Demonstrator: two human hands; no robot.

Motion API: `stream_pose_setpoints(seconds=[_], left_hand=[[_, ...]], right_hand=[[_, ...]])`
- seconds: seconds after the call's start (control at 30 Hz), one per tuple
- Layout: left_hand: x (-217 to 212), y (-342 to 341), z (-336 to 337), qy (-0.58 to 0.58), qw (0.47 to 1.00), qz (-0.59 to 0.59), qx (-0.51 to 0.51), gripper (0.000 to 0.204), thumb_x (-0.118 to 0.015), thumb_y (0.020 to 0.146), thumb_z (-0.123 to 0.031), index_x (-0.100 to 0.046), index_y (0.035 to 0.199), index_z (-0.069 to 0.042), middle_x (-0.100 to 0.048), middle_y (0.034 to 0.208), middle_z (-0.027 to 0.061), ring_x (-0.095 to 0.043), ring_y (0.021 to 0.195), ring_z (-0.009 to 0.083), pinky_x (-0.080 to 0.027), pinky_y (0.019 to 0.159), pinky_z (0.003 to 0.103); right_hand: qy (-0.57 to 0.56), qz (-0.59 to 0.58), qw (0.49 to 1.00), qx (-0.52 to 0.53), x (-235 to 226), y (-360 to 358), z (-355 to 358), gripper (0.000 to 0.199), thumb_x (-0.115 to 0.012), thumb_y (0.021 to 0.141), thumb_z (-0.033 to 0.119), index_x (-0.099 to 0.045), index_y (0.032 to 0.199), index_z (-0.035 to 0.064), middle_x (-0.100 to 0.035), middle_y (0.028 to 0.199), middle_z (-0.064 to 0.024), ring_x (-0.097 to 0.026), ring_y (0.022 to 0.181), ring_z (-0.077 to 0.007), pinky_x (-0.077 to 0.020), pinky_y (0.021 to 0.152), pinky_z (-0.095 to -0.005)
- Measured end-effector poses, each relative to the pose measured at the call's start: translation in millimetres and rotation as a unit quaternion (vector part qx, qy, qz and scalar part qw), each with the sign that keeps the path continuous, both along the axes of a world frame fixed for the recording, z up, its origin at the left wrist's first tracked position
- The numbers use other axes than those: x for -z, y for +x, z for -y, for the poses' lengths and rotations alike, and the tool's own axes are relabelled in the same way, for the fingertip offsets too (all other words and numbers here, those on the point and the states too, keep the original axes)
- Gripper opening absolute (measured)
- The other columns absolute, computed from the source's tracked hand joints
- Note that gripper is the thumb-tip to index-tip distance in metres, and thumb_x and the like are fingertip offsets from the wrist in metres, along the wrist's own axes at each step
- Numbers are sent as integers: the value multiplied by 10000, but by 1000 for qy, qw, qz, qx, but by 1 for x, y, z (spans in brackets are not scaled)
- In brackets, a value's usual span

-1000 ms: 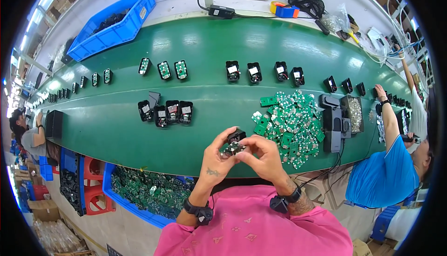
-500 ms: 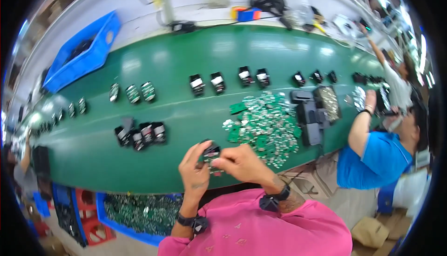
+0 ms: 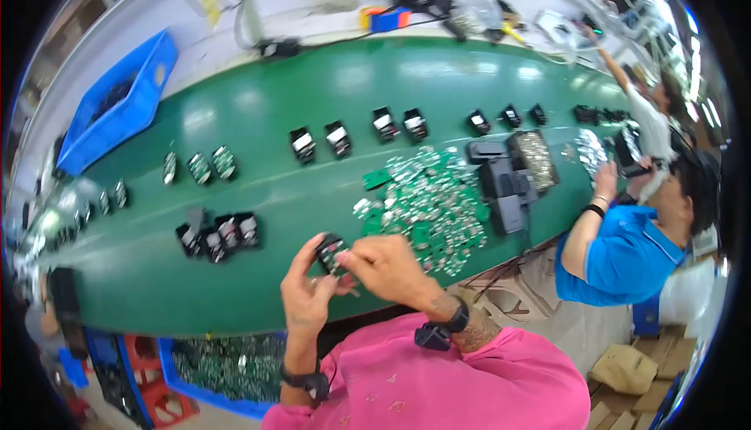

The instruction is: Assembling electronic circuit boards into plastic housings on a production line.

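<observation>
Gripping black case (image 3: 329,245): left hand (image 3: 305,291) | right hand (image 3: 391,269): touching it, grip unclear | long axis: slants far-left to near-right

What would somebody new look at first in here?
Probably the bright pink shirt, bottom middle, with the left hand and right hand on a small black case above it. Then the heap of green circuit boards just beyond the right hand, and the big blue bin at upper left.
</observation>
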State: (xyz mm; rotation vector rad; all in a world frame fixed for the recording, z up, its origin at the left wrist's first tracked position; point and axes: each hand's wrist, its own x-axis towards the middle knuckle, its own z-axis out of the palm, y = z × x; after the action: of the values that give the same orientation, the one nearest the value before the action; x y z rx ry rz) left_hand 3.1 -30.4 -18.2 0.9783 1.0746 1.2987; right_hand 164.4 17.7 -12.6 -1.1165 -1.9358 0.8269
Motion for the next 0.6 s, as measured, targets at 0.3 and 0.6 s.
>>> stream_pose_setpoints(seconds=[0.3,0.6], left_hand=[[11,16,-4,-47,996,74,-32,349,-527,1012,-103,-503,1351,-23,-654,1118,144,-698,628,185,-535,469,233],[26,8,-20,11,988,-16,-150,283,-536,996,-65,-577,1270,-7,-667,980,111,-677,626,148,-546,469,248]], right_hand=[[-145,-89,985,3,-9,-8,5,290,-603,945,84,-595,1230,30,-670,829,-107,-660,680,-195,-531,625,-317],[-128,-76,987,-53,3,-32,-19,382,-548,968,54,-559,1349,24,-701,946,-136,-675,758,-186,-550,695,-311]])
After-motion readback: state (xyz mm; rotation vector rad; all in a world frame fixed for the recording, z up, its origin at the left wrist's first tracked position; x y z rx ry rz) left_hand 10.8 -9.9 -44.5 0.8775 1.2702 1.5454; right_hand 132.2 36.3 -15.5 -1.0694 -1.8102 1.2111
